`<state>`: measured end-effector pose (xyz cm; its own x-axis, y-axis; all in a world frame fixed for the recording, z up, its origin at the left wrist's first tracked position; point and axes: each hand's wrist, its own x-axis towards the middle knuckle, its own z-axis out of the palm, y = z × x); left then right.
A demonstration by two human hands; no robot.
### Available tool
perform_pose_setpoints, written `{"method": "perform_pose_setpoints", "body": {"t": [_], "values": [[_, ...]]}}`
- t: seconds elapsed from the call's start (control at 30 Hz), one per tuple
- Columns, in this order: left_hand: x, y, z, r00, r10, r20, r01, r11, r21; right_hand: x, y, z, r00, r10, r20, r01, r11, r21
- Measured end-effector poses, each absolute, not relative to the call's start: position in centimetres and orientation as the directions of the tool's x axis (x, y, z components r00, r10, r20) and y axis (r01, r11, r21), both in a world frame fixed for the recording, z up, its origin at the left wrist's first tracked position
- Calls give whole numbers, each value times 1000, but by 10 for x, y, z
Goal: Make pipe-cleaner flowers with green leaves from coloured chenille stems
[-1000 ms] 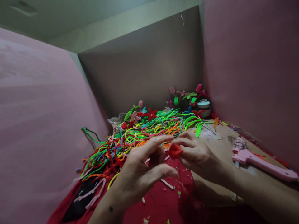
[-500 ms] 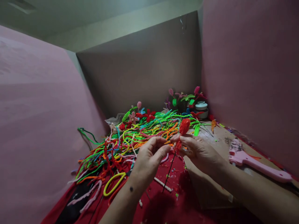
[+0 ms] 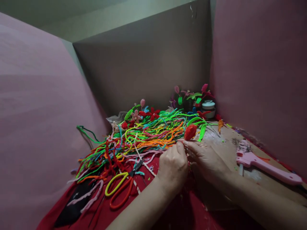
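Note:
A red fuzzy flower bud (image 3: 190,132) stands upright just above my two hands. My right hand (image 3: 201,156) pinches it at its base, fingers pressed together. Right beside it, my left hand (image 3: 173,164) is curled closed against the right fingertips, below the bud. What the left fingers hold is hidden behind the back of the hand. The bud's dark stem is out of sight.
A large heap of coloured pipe cleaners (image 3: 148,134) lies beyond my hands. Scissors (image 3: 122,183) with yellow and red handles rest at the left. On the right are a pink glue gun (image 3: 266,166) and a lidded jar (image 3: 208,108). Finished flowers (image 3: 153,113) stand behind.
My left hand has moved right and closed against my right hand; its fingers were apart before. The bud sits slightly lower, and its stem has gone from sight. The scissors are now fully uncovered.

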<state>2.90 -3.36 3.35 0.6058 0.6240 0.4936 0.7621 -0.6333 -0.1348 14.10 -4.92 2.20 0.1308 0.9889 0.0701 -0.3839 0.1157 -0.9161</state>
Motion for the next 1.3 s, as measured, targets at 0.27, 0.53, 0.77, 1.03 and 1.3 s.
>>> {"method": "perform_pose_setpoints", "body": {"t": [0.27, 0.53, 0.77, 1.03, 1.3], "values": [[23, -24, 23, 482, 728, 488, 603, -680, 418, 137, -47, 21, 75, 988, 135, -411, 154, -899], [16, -26, 32, 419, 861, 288, 137, -374, 917, 141, -45, 18, -30, 980, 198, -411, 168, -896], [12, -24, 36, 538, 843, -10, -208, 144, 968, 141, -44, 22, -82, 980, 183, -414, 134, -900], [8, -22, 28, 634, 772, -45, -327, 320, 889, 140, -35, 5, -166, 980, 109, -603, -14, -798], [5, -23, 30, 690, 722, -45, -396, 429, 812, 143, -40, 9, -154, 984, 88, -566, -15, -824]]}}
